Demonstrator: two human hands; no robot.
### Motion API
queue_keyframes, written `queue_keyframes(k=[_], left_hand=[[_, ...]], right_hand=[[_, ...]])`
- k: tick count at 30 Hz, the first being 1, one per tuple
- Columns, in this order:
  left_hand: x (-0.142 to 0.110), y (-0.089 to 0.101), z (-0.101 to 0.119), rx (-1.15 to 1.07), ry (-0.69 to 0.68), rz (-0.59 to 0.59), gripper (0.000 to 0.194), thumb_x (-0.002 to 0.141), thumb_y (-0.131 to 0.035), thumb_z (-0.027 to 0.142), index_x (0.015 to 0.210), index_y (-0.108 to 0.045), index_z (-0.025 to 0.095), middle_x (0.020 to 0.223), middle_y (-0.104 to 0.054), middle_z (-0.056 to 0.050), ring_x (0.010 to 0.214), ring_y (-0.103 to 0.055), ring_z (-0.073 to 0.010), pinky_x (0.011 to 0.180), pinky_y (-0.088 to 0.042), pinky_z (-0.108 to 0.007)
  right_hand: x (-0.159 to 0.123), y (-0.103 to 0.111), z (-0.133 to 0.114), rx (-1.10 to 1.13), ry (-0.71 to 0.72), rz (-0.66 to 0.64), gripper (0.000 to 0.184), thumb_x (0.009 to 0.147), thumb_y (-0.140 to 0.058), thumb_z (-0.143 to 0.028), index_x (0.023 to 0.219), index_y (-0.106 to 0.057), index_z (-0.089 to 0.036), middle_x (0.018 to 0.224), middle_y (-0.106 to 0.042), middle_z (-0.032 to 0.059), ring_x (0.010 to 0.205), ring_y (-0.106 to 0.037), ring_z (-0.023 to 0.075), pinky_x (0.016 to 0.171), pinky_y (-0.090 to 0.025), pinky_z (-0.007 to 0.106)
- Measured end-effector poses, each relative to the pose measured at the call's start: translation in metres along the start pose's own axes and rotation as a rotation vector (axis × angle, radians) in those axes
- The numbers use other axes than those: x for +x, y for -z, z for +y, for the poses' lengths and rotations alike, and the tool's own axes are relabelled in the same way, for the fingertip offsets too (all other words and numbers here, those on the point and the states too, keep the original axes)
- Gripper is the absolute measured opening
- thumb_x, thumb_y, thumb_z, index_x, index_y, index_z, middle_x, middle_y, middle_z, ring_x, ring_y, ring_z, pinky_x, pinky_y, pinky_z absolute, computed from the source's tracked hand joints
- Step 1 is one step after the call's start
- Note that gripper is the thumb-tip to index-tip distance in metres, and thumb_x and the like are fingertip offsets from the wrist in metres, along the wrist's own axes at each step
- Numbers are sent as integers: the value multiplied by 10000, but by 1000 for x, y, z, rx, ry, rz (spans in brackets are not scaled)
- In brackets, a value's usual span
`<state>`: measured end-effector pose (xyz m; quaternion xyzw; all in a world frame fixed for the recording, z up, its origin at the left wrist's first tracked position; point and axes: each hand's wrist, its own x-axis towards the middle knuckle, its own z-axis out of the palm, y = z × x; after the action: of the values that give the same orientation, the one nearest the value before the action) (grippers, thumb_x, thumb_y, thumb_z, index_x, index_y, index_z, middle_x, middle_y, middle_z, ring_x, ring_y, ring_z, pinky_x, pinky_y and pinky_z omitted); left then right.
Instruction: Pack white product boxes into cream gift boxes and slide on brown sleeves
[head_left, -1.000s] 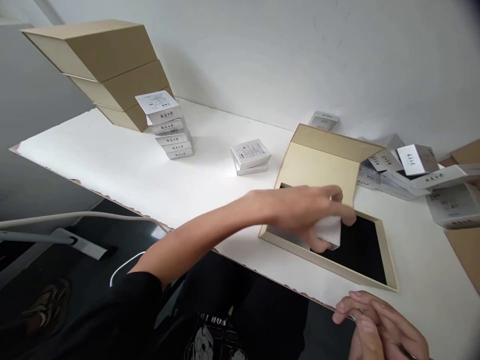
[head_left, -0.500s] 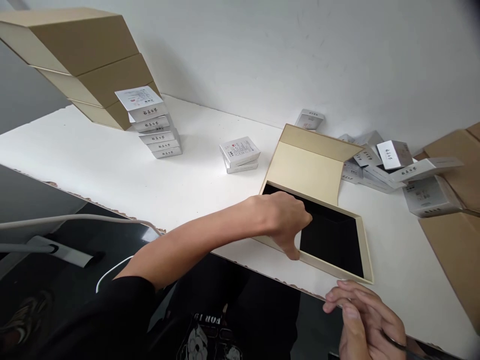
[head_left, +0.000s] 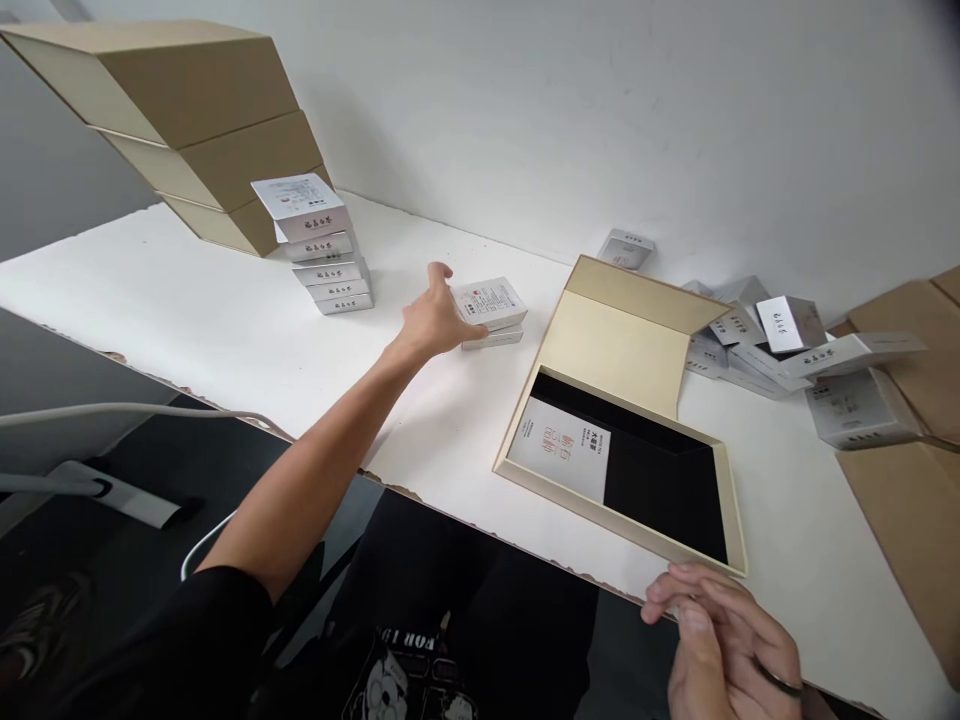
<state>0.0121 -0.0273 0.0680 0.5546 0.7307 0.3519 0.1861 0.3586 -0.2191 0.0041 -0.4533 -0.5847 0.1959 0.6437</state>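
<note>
My left hand [head_left: 436, 318] is at the left end of a pair of stacked small white boxes [head_left: 491, 300], thumb and fingers spread around the top one; its thumb lies by the near side. In the open beige gift box [head_left: 731, 500], a white printed box [head_left: 562, 448] fills the left part of the black lining [head_left: 664, 490]. The gift box's lid is folded back toward the wall. My right hand [head_left: 731, 640], wearing a dark ring, hovers at the table's front edge below the gift box. Its fingers are loosely bent, with nothing visible in them.
Large beige boxes [head_left: 217, 110] are stacked at the back left, with a pile of small white boxes [head_left: 334, 270] beside them. More white boxes [head_left: 787, 325] lie jumbled at the right near a cardboard carton [head_left: 900, 510]. A white cable [head_left: 150, 408] runs past the table's front edge.
My left hand has left the gift box and moved to the stacked pair of white boxes, uncovering the white box in the lining. My right hand has barely shifted.
</note>
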Motion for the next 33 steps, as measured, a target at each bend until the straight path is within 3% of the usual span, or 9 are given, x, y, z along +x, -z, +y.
queue_keyframes(k=[4,6,8,11,14,20,24,28,33], left_hand=[[-9,8,22,-268,-213,164,751,705,-851,327,1260,-351,249,1243,-588,-119,1161,-600,-321,919,-534,-492],[-22,13,46,-408,-377,123,650,806,-763,344,1291,-338,266,1301,-572,-118,1177,-616,-279,885,-561,-424],[-40,16,74,-416,-579,-85,622,836,-762,354,1316,-378,260,1330,-576,-112,1176,-626,-272,873,-565,-389],[-72,9,111,-128,-931,-545,607,843,-833,309,1329,-484,205,1327,-618,-115,1178,-629,-277,953,-528,-392],[-93,-10,131,221,-1095,-736,593,902,-812,339,1375,-508,151,1258,-660,-148,1098,-656,-290,966,-488,-425],[-96,-28,138,326,-987,-824,674,937,-767,431,1439,-438,126,1318,-642,-163,1184,-624,-300,1020,-436,-400],[-93,-4,127,432,-838,-830,711,851,-832,496,1357,-481,141,1306,-632,-149,1185,-601,-318,1013,-432,-398],[-89,19,108,328,-701,-785,606,823,-831,323,1313,-495,207,1123,-679,-63,916,-647,-230,735,-458,-287],[-97,-7,112,156,-700,-762,603,853,-840,425,1296,-507,188,1101,-681,-63,880,-659,-214,700,-475,-272]], right_hand=[[0,-2,0,38,-6,6,233,891,-657,-64,1104,-675,-156,957,-701,72,717,-679,176,464,-563,296],[-1,-2,-1,44,-22,-5,224,900,-649,-72,1107,-674,-155,954,-703,72,705,-676,168,469,-560,289],[-3,-2,-1,42,-39,-4,209,908,-642,-76,1100,-671,-155,956,-703,71,701,-675,160,484,-562,285],[-6,0,-1,32,-46,-10,199,909,-646,-85,1095,-664,-152,961,-702,69,711,-678,161,517,-571,292],[-7,2,-1,29,-38,-13,201,911,-648,-101,1104,-661,-154,962,-699,61,677,-663,149,535,-573,303],[-8,6,-3,27,-49,-39,212,934,-617,-89,1125,-660,-170,980,-693,49,689,-664,135,589,-600,306],[-11,8,0,64,-71,-58,270,945,-590,-66,1184,-643,-181,1038,-681,64,749,-675,144,562,-587,286],[-14,9,4,99,-96,-82,305,957,-569,-62,1224,-636,-195,1066,-668,76,758,-674,146,569,-581,298],[-16,10,2,105,-137,-47,308,970,-551,-67,1231,-630,-209,1075,-659,75,760,-667,145,573,-580,310]])
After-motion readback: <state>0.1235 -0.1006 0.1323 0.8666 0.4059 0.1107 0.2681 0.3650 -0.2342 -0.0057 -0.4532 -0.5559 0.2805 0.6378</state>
